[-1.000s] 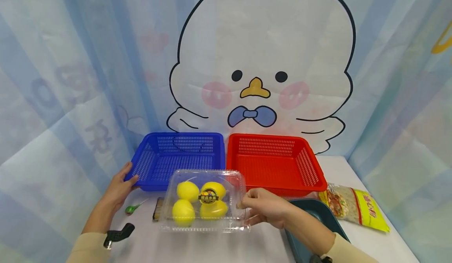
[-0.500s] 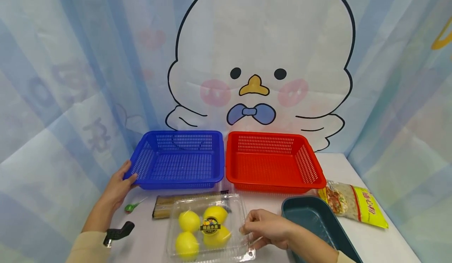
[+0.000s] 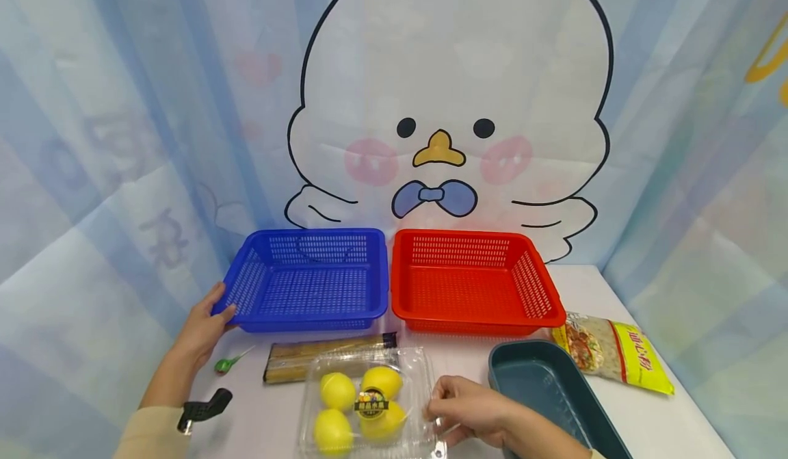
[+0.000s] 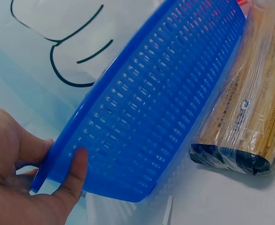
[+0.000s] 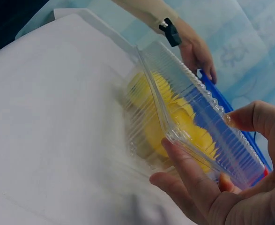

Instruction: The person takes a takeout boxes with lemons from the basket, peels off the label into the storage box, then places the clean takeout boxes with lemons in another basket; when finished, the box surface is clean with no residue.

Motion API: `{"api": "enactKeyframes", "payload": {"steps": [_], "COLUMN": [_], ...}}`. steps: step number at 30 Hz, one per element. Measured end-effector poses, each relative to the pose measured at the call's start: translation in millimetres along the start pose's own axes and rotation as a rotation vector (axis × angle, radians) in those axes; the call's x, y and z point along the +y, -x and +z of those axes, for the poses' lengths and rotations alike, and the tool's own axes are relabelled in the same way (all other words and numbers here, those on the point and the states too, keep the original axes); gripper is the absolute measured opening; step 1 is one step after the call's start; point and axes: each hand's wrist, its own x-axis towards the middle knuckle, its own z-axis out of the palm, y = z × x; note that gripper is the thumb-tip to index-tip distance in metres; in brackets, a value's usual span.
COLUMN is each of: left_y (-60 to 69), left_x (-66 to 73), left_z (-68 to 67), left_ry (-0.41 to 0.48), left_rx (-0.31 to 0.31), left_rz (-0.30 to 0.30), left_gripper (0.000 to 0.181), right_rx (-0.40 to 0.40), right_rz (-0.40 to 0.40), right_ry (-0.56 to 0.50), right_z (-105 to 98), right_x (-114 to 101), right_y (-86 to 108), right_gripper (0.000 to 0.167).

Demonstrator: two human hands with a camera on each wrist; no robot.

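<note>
My left hand (image 3: pixel 198 332) grips the near left corner of a blue perforated basket (image 3: pixel 320 288). In the left wrist view its thumb (image 4: pixel 76 173) lies against the basket's outer wall, with fingers behind the rim. My right hand (image 3: pixel 470 408) pinches the right edge of a clear lidded plastic box (image 3: pixel 415 370). Inside the box are several lemon-like yellow fruits (image 3: pixel 332 431) under a round dark label. In the right wrist view the box (image 5: pixel 160 56) is tilted, its rim between thumb and fingers. Whether its underside touches the table is unclear.
A red basket (image 3: pixel 455 295) stands beside the blue one. A wrapped pack of tan sticks (image 3: pixel 289 363) lies behind the box, with a green lollipop (image 3: pixel 223 364) to its left. At right are a dark teal tray (image 3: pixel 542 370) and a yellow food bag (image 3: pixel 643 360).
My right hand has brought the fruit box down and toward me, away from the baskets, uncovering most of the wrapped pack. My left hand has stayed on the blue basket's corner.
</note>
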Motion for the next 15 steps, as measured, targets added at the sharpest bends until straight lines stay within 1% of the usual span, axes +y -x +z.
{"api": "enactKeyframes", "payload": {"steps": [7,10,12,15], "left_y": [1.9,3.1,4.3,8.5], "left_x": [1.7,1.5,1.4,0.5], "left_z": [1.7,2.3,3.1,5.7], "left_ry": [0.0,-0.004,-0.016,-0.103], "left_rx": [-0.008,-0.002,0.02,0.102], "left_rz": [0.008,0.013,0.015,0.01], "left_gripper": [0.07,0.07,0.069,0.069], "right_rx": [-0.002,-0.001,0.002,0.006], "right_rz": [-0.001,-0.004,-0.004,0.001], "right_ry": [-0.015,-0.015,-0.01,-0.001], "right_z": [-0.3,0.0,0.3,0.9], "right_x": [9.4,12.2,13.2,13.7], "right_y": [0.1,0.9,1.5,1.8], "right_gripper": [0.016,0.016,0.016,0.017]}}
